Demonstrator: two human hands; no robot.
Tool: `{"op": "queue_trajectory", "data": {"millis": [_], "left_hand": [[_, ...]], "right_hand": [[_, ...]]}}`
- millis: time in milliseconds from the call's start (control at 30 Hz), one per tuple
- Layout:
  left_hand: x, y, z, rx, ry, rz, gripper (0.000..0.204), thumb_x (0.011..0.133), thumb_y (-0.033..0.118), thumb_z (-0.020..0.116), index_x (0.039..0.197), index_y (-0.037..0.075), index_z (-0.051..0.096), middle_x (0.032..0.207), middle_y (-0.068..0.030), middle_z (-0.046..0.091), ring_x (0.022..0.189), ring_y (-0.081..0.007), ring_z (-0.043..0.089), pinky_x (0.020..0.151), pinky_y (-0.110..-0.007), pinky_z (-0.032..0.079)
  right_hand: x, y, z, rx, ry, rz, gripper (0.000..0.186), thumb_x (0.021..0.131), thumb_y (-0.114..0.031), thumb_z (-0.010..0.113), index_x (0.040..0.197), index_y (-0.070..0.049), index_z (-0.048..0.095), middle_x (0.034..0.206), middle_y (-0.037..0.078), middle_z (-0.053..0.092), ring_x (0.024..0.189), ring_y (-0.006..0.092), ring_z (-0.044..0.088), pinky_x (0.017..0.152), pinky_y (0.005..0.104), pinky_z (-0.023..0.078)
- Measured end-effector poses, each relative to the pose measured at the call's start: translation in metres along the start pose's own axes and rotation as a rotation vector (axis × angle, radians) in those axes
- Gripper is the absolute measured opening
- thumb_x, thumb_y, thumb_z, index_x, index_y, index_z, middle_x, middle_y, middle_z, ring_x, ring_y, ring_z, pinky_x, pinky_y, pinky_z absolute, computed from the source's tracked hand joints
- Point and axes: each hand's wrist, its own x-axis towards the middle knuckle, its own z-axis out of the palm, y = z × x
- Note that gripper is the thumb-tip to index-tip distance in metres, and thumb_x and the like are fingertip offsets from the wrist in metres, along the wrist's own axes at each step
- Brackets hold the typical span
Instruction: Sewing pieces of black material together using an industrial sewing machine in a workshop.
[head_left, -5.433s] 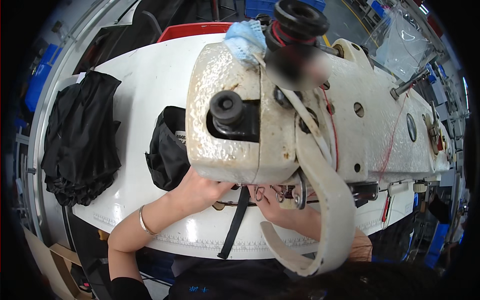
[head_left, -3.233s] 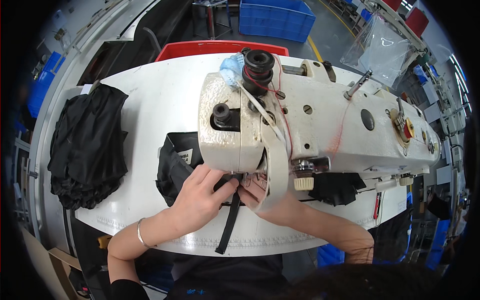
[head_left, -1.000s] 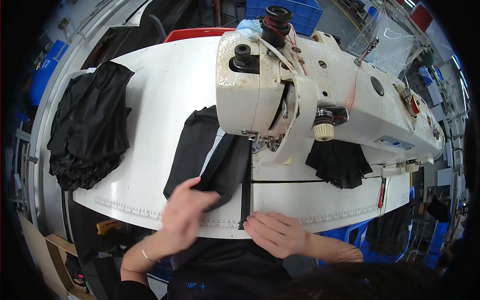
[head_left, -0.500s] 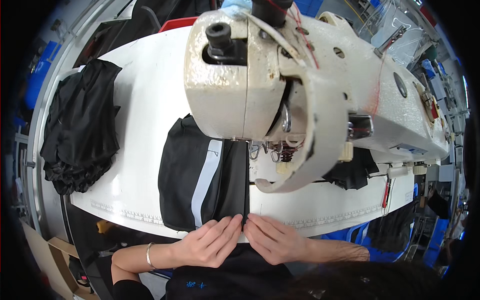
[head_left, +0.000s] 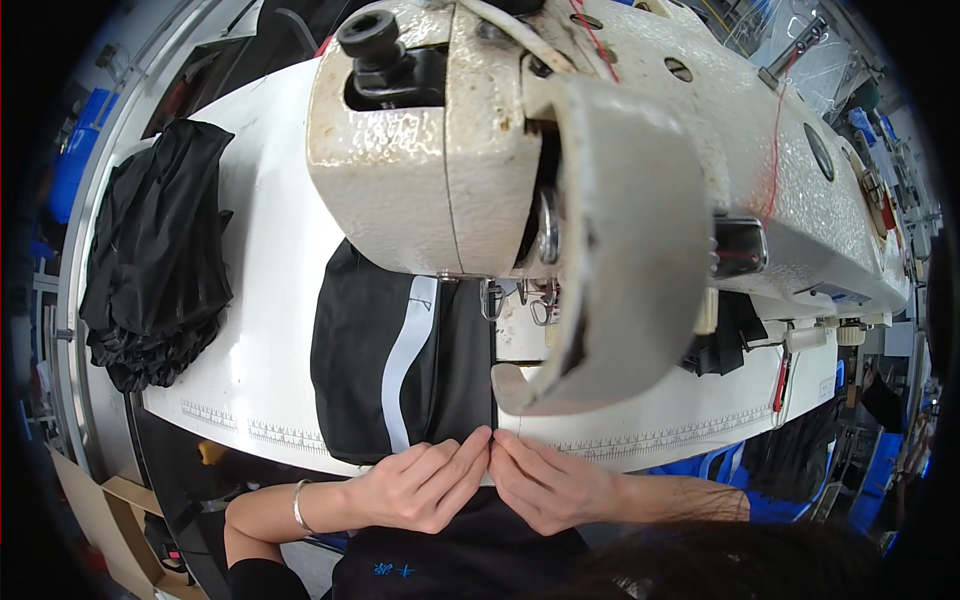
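A black fabric piece (head_left: 465, 370) with a pale grey strip (head_left: 405, 350) along it lies on the white sewing table, its far part beneath the head of a cream sewing machine (head_left: 390, 190). At its near right corner, by the table's front edge, my left hand (head_left: 425, 485) pinches the cloth edge between thumb and fingers. Right beside it, my right hand (head_left: 550, 485) pinches the same edge, the fingertips of both hands almost touching. The machine's curved guard hides part of the needle area.
A gathered pile of black fabric (head_left: 160, 260) rests at the table's left. More dark cloth (head_left: 725, 335) lies behind the machine's guard, with a red-handled tool (head_left: 780, 385) to its right. A printed ruler (head_left: 650, 433) runs along the front edge. An open cardboard box (head_left: 135, 495) stands lower left.
The machine looks larger and shifted in the view, as my head has moved closer. Both hands keep their pinch on the fabric's edge, almost in the same place.
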Motion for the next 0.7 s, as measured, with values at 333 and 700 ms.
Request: {"op": "queue_trajectory", "data": {"millis": [333, 700], "left_hand": [[0.0032, 0.0000, -0.0012, 0.010, -0.007, -0.001, 0.022, 0.072, 0.006, 0.062, 0.089, -0.005, 0.069, 0.101, -0.0159, 0.070, 0.070, -0.0145, 0.057, 0.059, -0.021, 0.043], [0.0071, -0.0061, -0.0018, -0.060, -0.020, -0.014, 0.025, 0.070, 0.008, 0.063, 0.092, -0.005, 0.068, 0.105, -0.0167, 0.068, 0.075, -0.0150, 0.057, 0.059, -0.021, 0.043]], "right_hand": [[0.0005, -0.0003, 0.0011, -0.008, 0.002, -0.010, 0.035, 0.075, -0.019, 0.054, 0.091, 0.009, 0.065, 0.101, 0.018, 0.064, 0.100, 0.0323, 0.062, 0.091, 0.0368, 0.052], [-0.0007, 0.0009, -0.0014, -0.113, -0.111, -0.070, 0.037, 0.076, -0.024, 0.053, 0.092, 0.008, 0.065, 0.106, 0.017, 0.062, 0.107, 0.0337, 0.059, 0.096, 0.0399, 0.049]]}}
